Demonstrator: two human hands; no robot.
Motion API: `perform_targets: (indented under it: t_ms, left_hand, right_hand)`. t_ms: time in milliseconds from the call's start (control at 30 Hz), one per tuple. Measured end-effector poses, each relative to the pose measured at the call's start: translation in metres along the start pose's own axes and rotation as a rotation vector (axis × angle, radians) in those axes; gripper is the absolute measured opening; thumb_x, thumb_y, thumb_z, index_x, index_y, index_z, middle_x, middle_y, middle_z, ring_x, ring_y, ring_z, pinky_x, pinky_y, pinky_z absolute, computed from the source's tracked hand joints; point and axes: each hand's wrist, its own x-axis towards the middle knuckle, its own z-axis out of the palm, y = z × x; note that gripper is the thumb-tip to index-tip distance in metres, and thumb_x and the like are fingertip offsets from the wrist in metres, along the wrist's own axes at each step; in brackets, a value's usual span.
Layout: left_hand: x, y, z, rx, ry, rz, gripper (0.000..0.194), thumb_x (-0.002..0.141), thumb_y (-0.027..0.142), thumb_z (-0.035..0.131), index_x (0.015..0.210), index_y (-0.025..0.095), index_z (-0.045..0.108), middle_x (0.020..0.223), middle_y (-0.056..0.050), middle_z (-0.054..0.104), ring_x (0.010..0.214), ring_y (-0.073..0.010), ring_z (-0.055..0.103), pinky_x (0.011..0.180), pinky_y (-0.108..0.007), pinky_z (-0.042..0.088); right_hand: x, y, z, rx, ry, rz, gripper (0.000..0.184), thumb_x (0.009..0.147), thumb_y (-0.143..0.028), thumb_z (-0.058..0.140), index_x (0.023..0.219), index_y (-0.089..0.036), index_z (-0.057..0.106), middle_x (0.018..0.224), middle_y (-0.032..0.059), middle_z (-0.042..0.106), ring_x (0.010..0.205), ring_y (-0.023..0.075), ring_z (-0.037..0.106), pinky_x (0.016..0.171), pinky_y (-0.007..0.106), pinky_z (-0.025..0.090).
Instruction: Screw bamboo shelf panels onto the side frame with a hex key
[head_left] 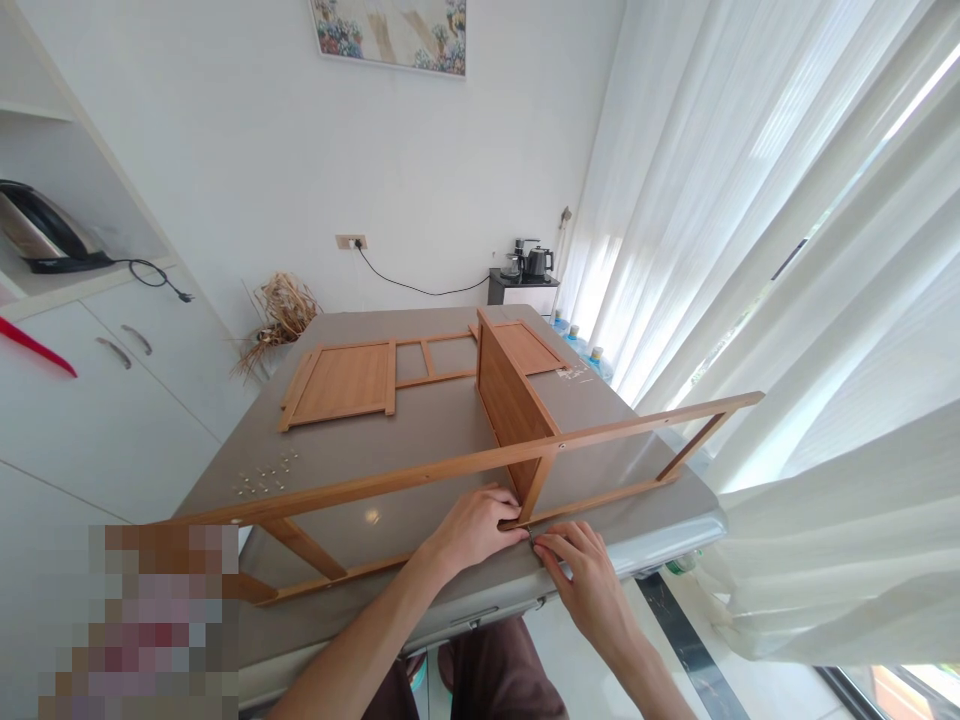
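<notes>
A long wooden frame of light brown slats stands on its edge along the near side of the table. A wooden panel stands upright and meets the frame near its middle. My left hand grips the frame's lower rail where the crosspiece comes down. Beside it, my right hand is closed in a pinch at the rail's near face. Between its fingertips is a small thin metal piece, too small to name. Several small metal fasteners lie scattered on the table's left part.
On the grey-brown table lie a flat wooden panel, a slatted frame and another panel. A blurred-out person is at the lower left. White curtains hang at the right; water bottles stand beyond the table's right edge.
</notes>
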Motion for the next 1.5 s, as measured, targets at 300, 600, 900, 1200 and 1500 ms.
perform_targets:
  t_ms: [300,600,900,1200,1500]
  left_hand:
    - [-0.001,0.001,0.000,0.017,0.008,-0.004,0.022,0.087,0.040,0.066,0.102,0.026,0.076,0.106,-0.002,0.073,0.100,-0.0186,0.065,0.091,-0.029,0.049]
    - [-0.002,0.000,0.002,0.014,0.009,-0.001,0.022,0.088,0.041,0.065,0.103,0.027,0.076,0.104,-0.002,0.073,0.100,-0.0192,0.065,0.091,-0.031,0.050]
    - [-0.003,0.000,0.002,0.007,0.022,0.016,0.025,0.088,0.040,0.066,0.108,0.028,0.074,0.104,-0.001,0.073,0.099,-0.0190,0.065,0.089,-0.030,0.050]
    - [-0.004,-0.002,0.005,0.024,0.043,0.037,0.024,0.088,0.040,0.066,0.107,0.027,0.074,0.103,-0.001,0.073,0.099,-0.0190,0.064,0.090,-0.030,0.049]
    - [-0.003,-0.008,0.011,0.044,0.055,0.056,0.026,0.088,0.043,0.064,0.104,0.025,0.074,0.102,-0.002,0.073,0.098,-0.0195,0.063,0.090,-0.031,0.049]
  right_hand:
    - [0.000,0.001,-0.006,0.018,-0.068,-0.009,0.018,0.100,-0.026,0.049,0.097,-0.026,0.067,0.097,0.0041,0.065,0.092,0.0209,0.058,0.079,0.035,0.044]
    - [0.005,-0.010,-0.016,-0.134,-0.060,-0.121,0.021,0.100,-0.018,0.046,0.095,-0.023,0.066,0.091,0.0048,0.063,0.084,0.0204,0.056,0.074,0.034,0.040]
    - [0.008,-0.011,-0.020,-0.236,-0.110,-0.193,0.014,0.097,-0.015,0.053,0.095,-0.022,0.065,0.090,0.0052,0.060,0.083,0.0216,0.053,0.074,0.035,0.039]
    - [0.015,-0.014,-0.026,-0.283,-0.130,-0.266,0.016,0.097,-0.012,0.050,0.093,-0.020,0.064,0.086,0.0053,0.059,0.083,0.0215,0.052,0.074,0.035,0.039]
    - [0.016,-0.001,-0.021,-0.238,-0.157,-0.283,0.014,0.090,-0.007,0.060,0.096,-0.020,0.064,0.092,0.0055,0.060,0.088,0.0218,0.052,0.076,0.034,0.038]
